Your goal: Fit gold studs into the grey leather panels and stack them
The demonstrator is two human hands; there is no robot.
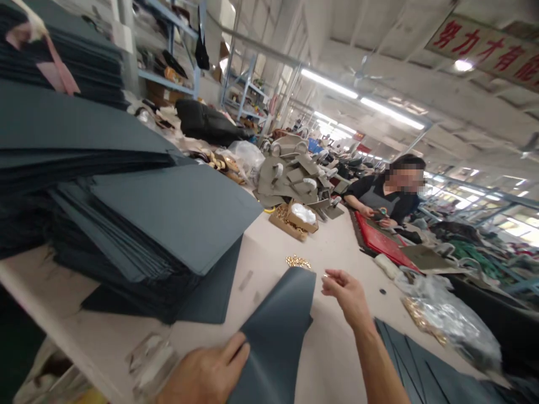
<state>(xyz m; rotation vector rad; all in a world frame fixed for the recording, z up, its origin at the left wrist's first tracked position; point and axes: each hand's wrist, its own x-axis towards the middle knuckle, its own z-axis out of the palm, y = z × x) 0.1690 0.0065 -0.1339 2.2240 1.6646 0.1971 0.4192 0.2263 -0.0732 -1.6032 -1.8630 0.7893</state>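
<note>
My left hand (208, 367) grips the near left edge of a dark blue-grey leather-like panel (273, 336), thumb and fingers closed on it. The panel is bent, with its far corner raised off the table. To its right, my right hand (347, 294) is in a pinch, apart from the panel. A small gold glint shows at its fingertips, apparently a little metal piece, too small to tell its shape. Just beyond the panel's far edge lies a small pile of gold metal pieces (298, 261), partly hidden by the panel.
Stacked dark panels (177, 213) fill the left. Ahead is a cardboard box (290, 224) with gold pieces and a white bag. More panels (429, 365) lie at right, near a clear plastic bag (455, 320). A co-worker (387, 196) works behind a red board (385, 241).
</note>
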